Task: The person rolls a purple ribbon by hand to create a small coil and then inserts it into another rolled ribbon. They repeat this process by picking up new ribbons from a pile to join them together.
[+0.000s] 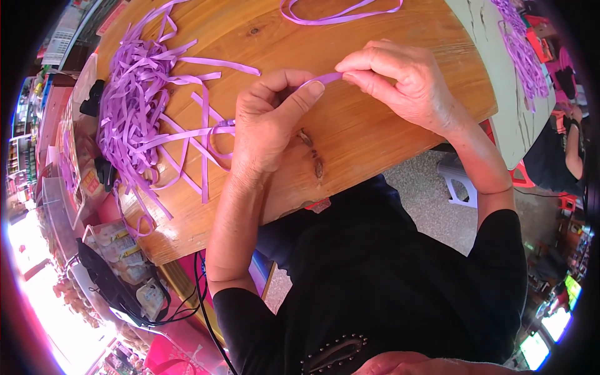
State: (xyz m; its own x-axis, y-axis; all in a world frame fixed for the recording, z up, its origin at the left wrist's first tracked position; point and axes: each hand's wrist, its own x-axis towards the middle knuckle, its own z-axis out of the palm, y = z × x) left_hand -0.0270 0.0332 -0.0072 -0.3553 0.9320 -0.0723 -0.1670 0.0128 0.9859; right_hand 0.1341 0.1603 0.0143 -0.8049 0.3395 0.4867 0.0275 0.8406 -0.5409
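Between my two hands a short stretch of purple ribbon is held above the wooden table. My left hand is closed, its thumb pressing the ribbon against the bent fingers. The other end sits in a pinch of thumb and fingertips of my right hand. Beside my left wrist, a loop of ribbon hangs down to the tabletop. A large tangled heap of purple ribbons lies left of my left hand, with several loose ends reaching toward it.
The wooden table has a rounded edge toward me. A looped purple ribbon lies at its far side. More purple ribbons rest on a pale table at right. A white stool stands below. Another person sits at far right.
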